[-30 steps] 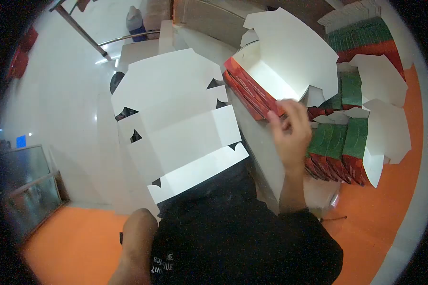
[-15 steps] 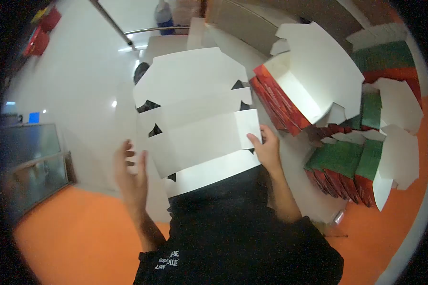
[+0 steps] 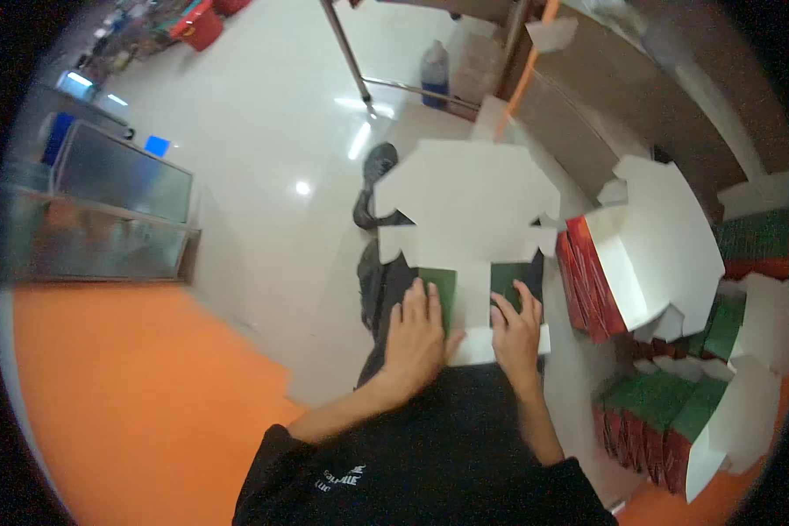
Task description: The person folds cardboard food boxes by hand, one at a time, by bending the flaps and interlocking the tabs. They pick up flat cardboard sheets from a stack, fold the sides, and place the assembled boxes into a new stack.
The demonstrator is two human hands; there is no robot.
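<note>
A white cardboard box blank [image 3: 473, 188] with notched edges lies across my lap. Its two green-backed side flaps are folded inward over the white middle. My left hand [image 3: 416, 337] presses on the left green flap [image 3: 445, 294], fingers stretched flat and thumb out towards the middle. On the right green flap [image 3: 503, 279] rests my right hand [image 3: 517, 337], its fingers apart and slightly bent. A white strip of the blank shows at the near edge, below both hands.
Red nested boxes with a white open one [image 3: 622, 254] stand to my right. Beyond them are stacks of green and red folded boxes [image 3: 657, 408]. A metal frame [image 3: 346, 53], a bottle [image 3: 435, 74] and a red basket [image 3: 197, 26] are farther off.
The blank's side panels have been folded inward, showing green. My left hand has come from beside the blank onto it; my right hand has left the right edge. The view has turned left.
</note>
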